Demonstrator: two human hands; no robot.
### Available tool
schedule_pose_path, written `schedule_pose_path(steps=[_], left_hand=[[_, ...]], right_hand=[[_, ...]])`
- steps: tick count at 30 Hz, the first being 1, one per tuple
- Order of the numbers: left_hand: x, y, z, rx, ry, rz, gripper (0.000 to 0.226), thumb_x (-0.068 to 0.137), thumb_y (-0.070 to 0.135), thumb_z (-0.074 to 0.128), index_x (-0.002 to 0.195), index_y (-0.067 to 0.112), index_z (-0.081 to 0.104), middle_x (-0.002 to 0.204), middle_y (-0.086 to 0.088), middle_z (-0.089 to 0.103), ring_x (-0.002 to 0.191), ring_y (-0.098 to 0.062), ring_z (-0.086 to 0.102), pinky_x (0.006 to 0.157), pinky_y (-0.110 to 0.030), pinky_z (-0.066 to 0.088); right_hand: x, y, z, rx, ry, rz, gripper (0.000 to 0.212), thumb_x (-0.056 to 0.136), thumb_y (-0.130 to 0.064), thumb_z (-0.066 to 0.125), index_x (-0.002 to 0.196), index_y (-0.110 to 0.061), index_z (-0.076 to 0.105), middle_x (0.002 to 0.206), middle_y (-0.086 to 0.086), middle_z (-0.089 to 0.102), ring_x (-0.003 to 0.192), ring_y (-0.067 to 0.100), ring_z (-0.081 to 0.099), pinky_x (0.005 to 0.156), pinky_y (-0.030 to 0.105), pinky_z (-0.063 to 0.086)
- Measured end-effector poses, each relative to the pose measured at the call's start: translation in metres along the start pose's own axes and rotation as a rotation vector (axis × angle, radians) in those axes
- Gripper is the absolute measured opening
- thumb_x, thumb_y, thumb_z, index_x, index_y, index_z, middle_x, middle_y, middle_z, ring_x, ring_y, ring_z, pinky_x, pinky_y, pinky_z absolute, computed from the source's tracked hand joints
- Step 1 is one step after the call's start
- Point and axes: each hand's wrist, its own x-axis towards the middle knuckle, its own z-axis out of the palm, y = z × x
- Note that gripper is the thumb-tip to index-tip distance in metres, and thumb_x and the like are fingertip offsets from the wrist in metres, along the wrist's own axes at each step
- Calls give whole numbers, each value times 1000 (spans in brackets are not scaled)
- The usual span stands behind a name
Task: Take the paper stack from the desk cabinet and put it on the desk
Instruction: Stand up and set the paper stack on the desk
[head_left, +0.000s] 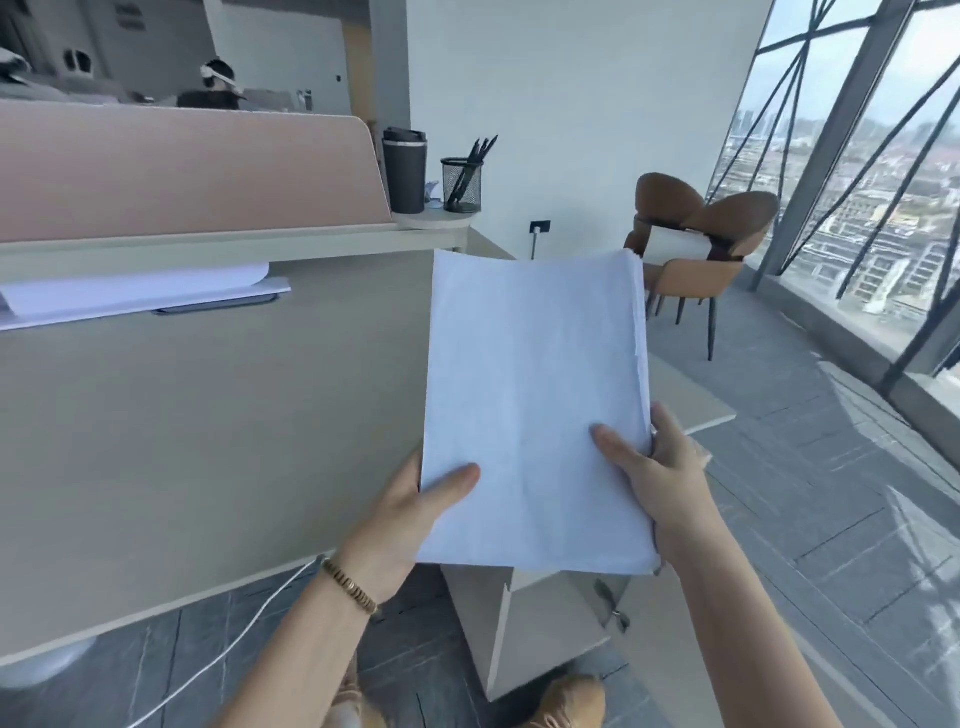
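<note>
Paper stack (535, 405) sits in the air in front of the person, out of the desk cabinet (524, 623), whose open top shows just below its near edge. Both hands hold it at that near edge. The left hand (410, 514) is closed on the near left corner, thumb flat on the top sheet and fingers hidden beneath. The right hand (660, 467) is closed on the near right edge, thumb on top and fingers curled around the side. The sheets run with their long axis pointing away from the person, the far end tipped up, and the right edge looks slightly fanned.

The desk (182, 426) lies to the left of the stack and beyond it, a broad bare beige surface. So the carry seems to go leftward and forward, and the left hand is the nearer one to the landing place. Farther left on the desk lie other white papers (135, 291), near a pink divider (182, 171). At the far corner stand a dark tumbler (405, 171) and a mesh pen holder (462, 182), well clear of the likely landing area. The stack appears roughly halfway to its goal: lifted out, not yet set down.
</note>
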Motion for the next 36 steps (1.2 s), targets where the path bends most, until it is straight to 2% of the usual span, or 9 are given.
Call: schedule_pose_path(steps=[6, 10, 17, 20, 23, 25, 28, 32, 36], left_hand=[[44, 28, -34, -101, 58, -99, 28, 87, 11, 68, 115, 9, 70, 115, -13, 76, 102, -28, 74, 88, -43, 57], [71, 41, -45, 79, 159, 20, 27, 92, 3, 66, 117, 12, 68, 115, -7, 76, 97, -18, 76, 78, -32, 60], [110, 63, -60, 186, 266, 266, 34, 93, 8, 66, 122, 23, 63, 118, 6, 75, 111, -17, 70, 95, -41, 54], [121, 63, -64, 234, 317, 319, 35, 93, 9, 65, 121, 29, 62, 116, 14, 74, 110, -8, 69, 92, -32, 54], [128, 56, -70, 245, 363, 298, 33, 91, 9, 68, 110, 36, 64, 107, 18, 75, 98, 1, 71, 76, -18, 55], [130, 53, -76, 212, 372, 248, 27, 88, 10, 72, 105, 31, 67, 101, 13, 78, 93, -3, 73, 68, -17, 56], [133, 63, -81, 188, 336, 274, 28, 86, 14, 76, 111, 24, 69, 103, 12, 79, 97, -9, 74, 72, -21, 58], [137, 81, -78, 173, 298, 372, 45, 82, 15, 81, 123, 22, 63, 115, 8, 75, 103, -6, 72, 83, -26, 59], [139, 75, -74, 166, 344, 398, 44, 79, 14, 83, 119, 23, 65, 110, 10, 77, 100, -4, 72, 80, -21, 59]], right_hand=[[42, 11, 30, -7, -99, -28, 26, 87, -18, 75, 107, -15, 59, 107, 7, 76, 94, 33, 75, 83, 55, 60], [63, 6, 51, -54, -99, -106, 24, 87, -21, 75, 102, -18, 56, 107, 10, 73, 94, 32, 74, 81, 59, 59], [105, -20, 88, -157, -107, -241, 24, 88, -27, 72, 94, -25, 49, 96, -5, 70, 92, 26, 72, 80, 59, 57], [120, -23, 97, -169, -119, -262, 23, 89, -22, 69, 99, -22, 48, 97, -8, 70, 93, 25, 70, 83, 58, 56], [129, -19, 104, -173, -130, -302, 24, 92, -21, 67, 109, -26, 51, 98, -16, 68, 96, 17, 68, 87, 54, 56], [130, -19, 110, -146, -134, -314, 29, 92, -25, 67, 113, -36, 51, 103, -24, 67, 100, 5, 68, 89, 46, 57], [132, -22, 117, -102, -110, -319, 30, 91, -32, 68, 106, -50, 50, 106, -31, 66, 103, -2, 66, 90, 40, 56], [136, -34, 121, -70, -74, -350, 24, 90, -32, 69, 104, -43, 52, 103, -28, 67, 101, -1, 67, 89, 37, 55], [139, -46, 124, 1, -63, -394, 32, 91, -29, 69, 118, -28, 53, 112, -17, 68, 107, 6, 67, 89, 35, 53]])
